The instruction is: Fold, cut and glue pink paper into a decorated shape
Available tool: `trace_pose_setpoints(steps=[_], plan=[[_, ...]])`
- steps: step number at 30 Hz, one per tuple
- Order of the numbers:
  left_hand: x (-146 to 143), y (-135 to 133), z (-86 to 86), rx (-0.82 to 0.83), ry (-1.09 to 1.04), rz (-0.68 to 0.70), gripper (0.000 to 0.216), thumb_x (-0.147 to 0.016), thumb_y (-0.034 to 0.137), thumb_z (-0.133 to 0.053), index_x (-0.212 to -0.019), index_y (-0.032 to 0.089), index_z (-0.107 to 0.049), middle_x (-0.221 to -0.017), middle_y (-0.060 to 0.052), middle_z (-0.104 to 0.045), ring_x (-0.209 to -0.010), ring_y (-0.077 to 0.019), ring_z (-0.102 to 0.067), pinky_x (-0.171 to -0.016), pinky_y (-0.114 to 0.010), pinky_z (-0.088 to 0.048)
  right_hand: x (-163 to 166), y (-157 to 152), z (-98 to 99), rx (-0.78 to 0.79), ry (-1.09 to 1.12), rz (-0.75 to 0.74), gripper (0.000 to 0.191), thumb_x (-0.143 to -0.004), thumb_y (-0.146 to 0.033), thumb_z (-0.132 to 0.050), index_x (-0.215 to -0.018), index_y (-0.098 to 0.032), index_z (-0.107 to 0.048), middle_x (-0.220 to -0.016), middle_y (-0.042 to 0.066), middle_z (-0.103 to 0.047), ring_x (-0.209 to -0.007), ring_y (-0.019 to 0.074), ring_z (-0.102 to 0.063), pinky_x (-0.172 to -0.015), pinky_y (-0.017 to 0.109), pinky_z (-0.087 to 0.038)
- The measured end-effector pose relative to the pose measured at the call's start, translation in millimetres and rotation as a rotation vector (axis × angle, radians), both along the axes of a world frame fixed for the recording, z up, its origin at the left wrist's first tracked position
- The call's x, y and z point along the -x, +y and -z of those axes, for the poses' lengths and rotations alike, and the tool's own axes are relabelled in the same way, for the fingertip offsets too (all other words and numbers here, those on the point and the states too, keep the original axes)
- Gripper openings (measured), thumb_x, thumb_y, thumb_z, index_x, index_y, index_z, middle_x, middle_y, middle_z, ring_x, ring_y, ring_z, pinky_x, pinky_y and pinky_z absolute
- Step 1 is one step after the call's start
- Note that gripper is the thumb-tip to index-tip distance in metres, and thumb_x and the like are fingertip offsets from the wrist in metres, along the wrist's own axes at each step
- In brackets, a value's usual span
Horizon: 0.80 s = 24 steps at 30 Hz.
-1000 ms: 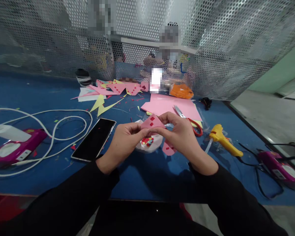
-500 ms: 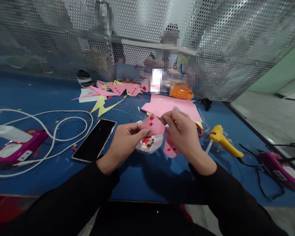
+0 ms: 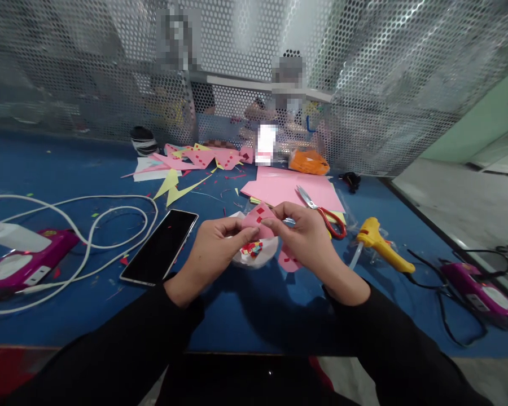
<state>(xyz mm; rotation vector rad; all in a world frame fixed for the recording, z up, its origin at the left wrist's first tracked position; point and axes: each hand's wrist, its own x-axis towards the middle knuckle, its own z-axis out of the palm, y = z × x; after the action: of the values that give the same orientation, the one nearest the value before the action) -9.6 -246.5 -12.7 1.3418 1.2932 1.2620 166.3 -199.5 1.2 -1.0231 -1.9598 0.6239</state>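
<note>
Both hands hold a pink paper piece (image 3: pixel 258 216) dotted with small red squares, just above the blue table (image 3: pixel 46 163). My left hand (image 3: pixel 217 246) pinches its left edge between thumb and fingers. My right hand (image 3: pixel 305 238) pinches the right part, with the paper's lower end (image 3: pixel 288 261) hanging below the palm. Under the hands sits a small white dish (image 3: pixel 256 252) holding tiny red, yellow and blue paper bits.
A black phone (image 3: pixel 161 245) lies left of the hands, beside white cables (image 3: pixel 97 225) and a magenta device (image 3: pixel 21 265). Red-handled scissors (image 3: pixel 324 211) rest on pink sheets (image 3: pixel 292 189). A yellow glue gun (image 3: pixel 381 245) and a second magenta device (image 3: pixel 476 282) lie right. Paper scraps (image 3: pixel 195 158) lie farther back.
My right hand had lifted off the paper with fingers pinched half a second ago; it has come back down onto the pink piece. The left hand kept its grip.
</note>
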Motion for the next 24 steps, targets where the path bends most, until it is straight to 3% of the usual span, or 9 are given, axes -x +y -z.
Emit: trace_pose_setpoints(steps=[8, 12, 15, 18, 24], plan=[[0.7, 1.3, 0.9, 0.017, -0.065, 0.003, 0.023, -0.075, 0.039, -0.078, -0.076, 0.017, -0.079, -0.073, -0.003, -0.075, -0.066, -0.0139, -0.061, -0.064, -0.026, -0.046, 4.5, -3.4, 2.1, -0.150, -0.088, 0.057, 0.028, -0.095, -0.026, -0.054, -0.067, -0.023, -0.049, -0.061, -0.004, -0.055, -0.063, 0.0151, -0.053, -0.091, 0.039, -0.045], [1.0, 1.7, 0.4, 0.036, -0.116, 0.017, 0.023, -0.073, 0.040, -0.080, -0.076, 0.017, -0.079, -0.074, -0.003, -0.075, -0.067, -0.0128, -0.061, -0.066, -0.024, -0.047, 6.5, -4.2, 5.1, -0.177, -0.110, 0.026, 0.027, -0.097, -0.025, -0.051, -0.071, -0.023, -0.053, -0.067, -0.003, -0.064, -0.067, 0.0150, -0.059, -0.104, 0.042, -0.040], [0.5, 0.9, -0.3, 0.064, -0.142, -0.017, 0.020, -0.072, 0.038, -0.082, -0.075, 0.018, -0.080, -0.073, -0.003, -0.075, -0.065, -0.0117, -0.061, -0.065, -0.023, -0.046, 4.9, -4.8, 4.4, -0.247, -0.098, 0.068, 0.023, -0.099, -0.023, -0.048, -0.082, -0.024, -0.063, -0.083, 0.000, -0.074, -0.080, 0.0170, -0.067, -0.106, 0.043, -0.040], [-0.1, 0.0, -1.5, 0.084, -0.188, -0.028, 0.020, -0.072, 0.038, -0.082, -0.076, 0.018, -0.080, -0.077, -0.004, -0.077, -0.069, -0.0135, -0.064, -0.070, -0.025, -0.049, 2.6, -6.6, 1.5, -0.413, -0.074, 0.138, 0.013, -0.096, -0.021, -0.056, -0.095, -0.025, -0.068, -0.095, 0.002, -0.076, -0.094, 0.0196, -0.068, -0.106, 0.044, -0.039], [-1.3, -0.2, -3.2, 0.074, -0.196, -0.001, 0.021, -0.073, 0.038, -0.081, -0.080, 0.018, -0.081, -0.083, -0.007, -0.080, -0.079, -0.0195, -0.071, -0.080, -0.032, -0.054, 3.8, -9.1, 2.6, -0.560, -0.162, 0.141, 0.002, -0.090, -0.029, -0.069, -0.089, -0.030, -0.071, -0.085, -0.001, -0.067, -0.086, 0.0194, -0.064, -0.108, 0.045, -0.036]])
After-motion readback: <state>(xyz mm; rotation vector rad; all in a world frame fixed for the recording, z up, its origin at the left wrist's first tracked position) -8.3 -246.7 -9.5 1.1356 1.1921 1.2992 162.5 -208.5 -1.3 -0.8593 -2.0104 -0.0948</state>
